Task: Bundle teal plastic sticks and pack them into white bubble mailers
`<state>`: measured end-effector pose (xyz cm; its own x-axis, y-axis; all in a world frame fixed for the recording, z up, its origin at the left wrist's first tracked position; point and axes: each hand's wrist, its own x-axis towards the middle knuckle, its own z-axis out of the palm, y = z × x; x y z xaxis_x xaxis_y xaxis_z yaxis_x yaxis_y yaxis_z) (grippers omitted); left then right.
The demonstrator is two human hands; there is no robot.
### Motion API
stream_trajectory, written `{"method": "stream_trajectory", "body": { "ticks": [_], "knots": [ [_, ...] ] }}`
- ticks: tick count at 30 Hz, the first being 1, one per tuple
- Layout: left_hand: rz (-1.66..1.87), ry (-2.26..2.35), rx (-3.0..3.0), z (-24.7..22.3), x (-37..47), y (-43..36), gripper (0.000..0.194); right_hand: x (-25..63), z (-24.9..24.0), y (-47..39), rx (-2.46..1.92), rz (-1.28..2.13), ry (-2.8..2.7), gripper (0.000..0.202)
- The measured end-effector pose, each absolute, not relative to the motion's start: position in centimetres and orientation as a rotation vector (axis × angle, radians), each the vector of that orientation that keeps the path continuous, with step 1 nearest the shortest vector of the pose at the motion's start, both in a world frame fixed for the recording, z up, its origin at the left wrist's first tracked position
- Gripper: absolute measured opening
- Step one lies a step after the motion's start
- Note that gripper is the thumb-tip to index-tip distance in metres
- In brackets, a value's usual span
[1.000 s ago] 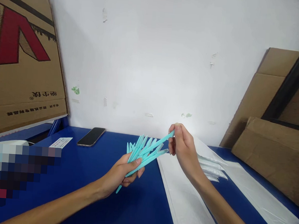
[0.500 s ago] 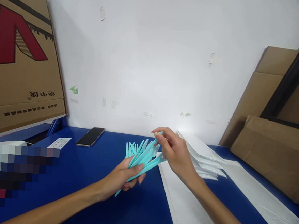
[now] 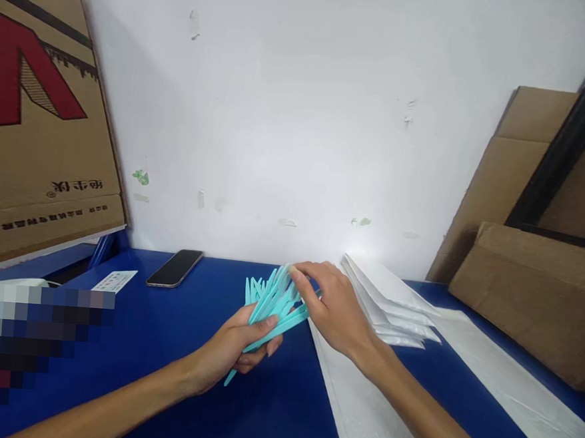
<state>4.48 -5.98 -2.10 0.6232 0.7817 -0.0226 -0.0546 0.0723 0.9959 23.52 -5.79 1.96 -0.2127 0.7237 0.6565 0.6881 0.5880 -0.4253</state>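
Note:
A bundle of thin turquoise plastic sticks (image 3: 277, 303), some with paler, flattened ends, is fanned out above the blue table. My left hand (image 3: 251, 339) is wrapped round their lower part, its thumb pressed across the front. One pointed end sticks out below that hand. At the upper right of the bundle, my right hand (image 3: 324, 301) has its thumb and bent fingers closed at the stick tips. Part of what lies between those fingers is hidden.
A phone (image 3: 175, 269) and a printed card (image 3: 116, 280) lie on the blue table (image 3: 174, 331). White padded envelopes (image 3: 391, 306) are stacked right of my hands. Cardboard boxes (image 3: 532, 302) stand at right, and a printed carton (image 3: 51, 155) at left.
My right hand has moved slightly left and down, bringing the stick tip it pinched in against the others. My left hand keeps its hold on the bundle. The view has shifted slightly.

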Motion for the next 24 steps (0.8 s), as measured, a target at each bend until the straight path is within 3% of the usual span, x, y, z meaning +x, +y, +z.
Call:
{"method": "stream_trajectory", "body": {
  "ticks": [5,13,20,24],
  "knots": [
    [0.704,0.688,1.336,-1.7,4.4,-6.1,0.029,23.6,1.9,-5.4,-1.083,0.362,-1.878,0.023],
    [0.705,0.681,1.281,-1.8,4.2,-6.3,0.027,23.8,1.6,-4.6,-1.025,0.824,-1.599,0.046],
    [0.83,0.693,1.335,-2.2,4.2,-5.5,0.033,24.6,1.4,-4.3,-0.78,1.415,-1.161,0.053],
    [0.863,0.697,1.291,-1.8,4.1,-5.3,0.036,23.5,0.4,-4.8,-0.718,1.719,-1.244,0.049]
  ]
}}
